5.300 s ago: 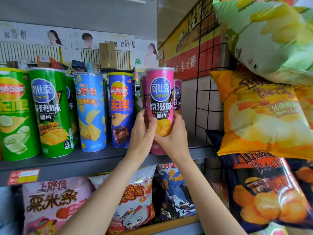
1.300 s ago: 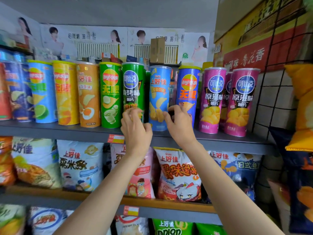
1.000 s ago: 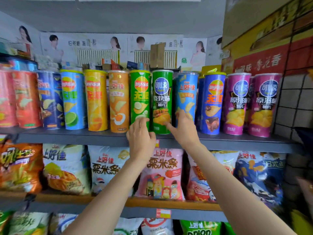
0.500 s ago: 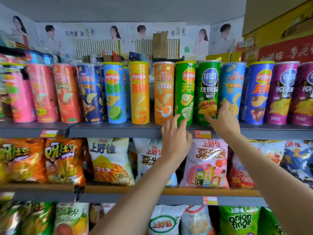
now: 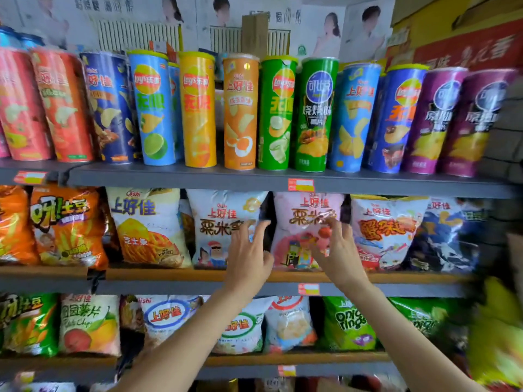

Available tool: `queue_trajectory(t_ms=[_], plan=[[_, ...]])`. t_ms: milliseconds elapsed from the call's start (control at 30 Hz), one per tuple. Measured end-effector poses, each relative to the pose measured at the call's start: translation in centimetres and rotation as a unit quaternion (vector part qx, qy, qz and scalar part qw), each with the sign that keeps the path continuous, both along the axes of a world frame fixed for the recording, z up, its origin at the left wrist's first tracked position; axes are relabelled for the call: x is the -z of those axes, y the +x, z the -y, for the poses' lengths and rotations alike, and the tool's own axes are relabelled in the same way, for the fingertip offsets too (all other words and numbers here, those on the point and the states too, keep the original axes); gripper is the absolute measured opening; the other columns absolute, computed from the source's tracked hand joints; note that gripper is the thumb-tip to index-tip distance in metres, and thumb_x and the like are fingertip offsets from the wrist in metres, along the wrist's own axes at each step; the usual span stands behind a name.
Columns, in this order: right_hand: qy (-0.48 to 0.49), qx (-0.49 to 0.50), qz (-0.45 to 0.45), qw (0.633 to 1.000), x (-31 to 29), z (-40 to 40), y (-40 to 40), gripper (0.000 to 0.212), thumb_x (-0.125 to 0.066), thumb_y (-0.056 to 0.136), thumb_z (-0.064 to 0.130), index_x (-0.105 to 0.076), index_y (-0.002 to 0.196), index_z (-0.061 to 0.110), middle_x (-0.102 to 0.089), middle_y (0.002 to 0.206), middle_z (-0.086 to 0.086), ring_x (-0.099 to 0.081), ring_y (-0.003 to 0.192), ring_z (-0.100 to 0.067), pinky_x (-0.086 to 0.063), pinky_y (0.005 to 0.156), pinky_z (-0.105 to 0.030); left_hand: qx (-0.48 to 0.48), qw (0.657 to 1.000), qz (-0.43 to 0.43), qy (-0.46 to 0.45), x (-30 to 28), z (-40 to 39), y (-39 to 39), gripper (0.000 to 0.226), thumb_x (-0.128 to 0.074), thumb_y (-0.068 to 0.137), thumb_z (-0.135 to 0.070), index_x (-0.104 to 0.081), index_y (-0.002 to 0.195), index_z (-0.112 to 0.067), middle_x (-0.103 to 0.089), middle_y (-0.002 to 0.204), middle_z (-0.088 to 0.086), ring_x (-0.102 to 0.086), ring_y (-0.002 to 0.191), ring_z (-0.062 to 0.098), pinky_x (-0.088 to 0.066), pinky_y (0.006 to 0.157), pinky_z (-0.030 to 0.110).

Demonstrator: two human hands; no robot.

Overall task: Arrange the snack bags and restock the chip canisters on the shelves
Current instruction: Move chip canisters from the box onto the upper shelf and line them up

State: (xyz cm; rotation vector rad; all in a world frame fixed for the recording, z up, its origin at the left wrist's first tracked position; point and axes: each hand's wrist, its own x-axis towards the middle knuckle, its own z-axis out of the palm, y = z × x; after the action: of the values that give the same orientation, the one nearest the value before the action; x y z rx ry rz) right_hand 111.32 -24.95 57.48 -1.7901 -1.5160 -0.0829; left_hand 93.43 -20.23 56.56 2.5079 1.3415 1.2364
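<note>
Centre frame, middle shelf [image 5: 283, 288]: left hand [image 5: 247, 257], fingers spread, covers the white bag [image 5: 218, 230]. Right hand [image 5: 339, 256], fingers loosely extended, on the pink bag [image 5: 300, 222]; contact blurred. Canisters [image 5: 314, 114] along the top shelf. Right edge smeared, unreadable.

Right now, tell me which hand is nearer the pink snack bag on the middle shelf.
Right. The right hand is over the front of the pink snack bag, fingers at its face; the left hand is off its left edge, before the white bag.

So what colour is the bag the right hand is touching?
Pink bag, with red writing, under the right hand; head view.
</note>
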Motion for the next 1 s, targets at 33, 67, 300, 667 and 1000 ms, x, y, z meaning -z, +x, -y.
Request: queue_trajectory(t_ms=[33,67,300,667,1000], plan=[[-0.005,0.009,-0.011,1.0,0.6,-0.3,0.6,0.072,-0.065,0.085,0.025,-0.026,0.143,0.008,-0.033,0.135,-0.02,-0.041,0.121,-0.04,-0.039,0.094,-0.043,0.001,0.999,-0.017,-0.034,0.4,-0.1,0.8,0.062,-0.055,0.086,-0.012,-0.032,0.143,-0.021,-0.029,0.143,0.018,-0.044,0.121,0.033,-0.042,0.092,0.039],[-0.009,0.017,-0.024,1.0,1.1,-0.7,1.1,0.078,-0.067,0.084,0.025,-0.02,0.146,0.014,-0.027,0.141,-0.02,-0.039,0.124,-0.04,-0.04,0.096,-0.044,0.003,0.997,-0.032,-0.064,0.8,-0.1,1.6,0.068,-0.054,0.089,-0.015,-0.02,0.147,-0.028,-0.016,0.151,0.014,-0.043,0.123,0.03,-0.042,0.091,0.036],[-0.019,0.001,0.012,1.0,2.6,-3.4,1.3,0.09,-0.072,0.079,0.022,-0.013,0.147,0.028,-0.025,0.146,-0.006,-0.048,0.121,-0.034,-0.049,0.085,-0.045,0.02,0.995,0.033,-0.087,4.3,-1.1,5.3,0.09,-0.061,0.083,-0.005,-0.002,0.148,-0.024,-0.032,0.139,0.013,-0.053,0.107,0.026,-0.037,0.073,0.02],[0.061,-0.002,-0.019,0.998,3.0,-0.3,3.6,0.063,-0.065,0.086,0.026,-0.032,0.137,0.008,-0.041,0.126,-0.014,-0.055,0.105,-0.037,-0.052,0.071,-0.046,0.021,0.998,0.057,-0.005,5.0,-1.1,5.1,0.085,-0.068,0.077,0.001,-0.025,0.144,-0.028,-0.043,0.126,0.018,-0.054,0.102,0.029,-0.044,0.076,0.029],[0.054,0.137,-0.047,0.988,0.2,0.4,10.9,0.081,-0.074,0.077,0.034,-0.028,0.143,0.039,0.001,0.154,-0.017,-0.022,0.132,-0.048,-0.032,0.102,-0.056,-0.02,0.997,0.012,0.072,1.3,-1.8,9.4,0.092,-0.08,0.07,-0.014,-0.024,0.14,-0.039,-0.007,0.15,0.026,-0.025,0.13,0.053,-0.042,0.095,0.057]])
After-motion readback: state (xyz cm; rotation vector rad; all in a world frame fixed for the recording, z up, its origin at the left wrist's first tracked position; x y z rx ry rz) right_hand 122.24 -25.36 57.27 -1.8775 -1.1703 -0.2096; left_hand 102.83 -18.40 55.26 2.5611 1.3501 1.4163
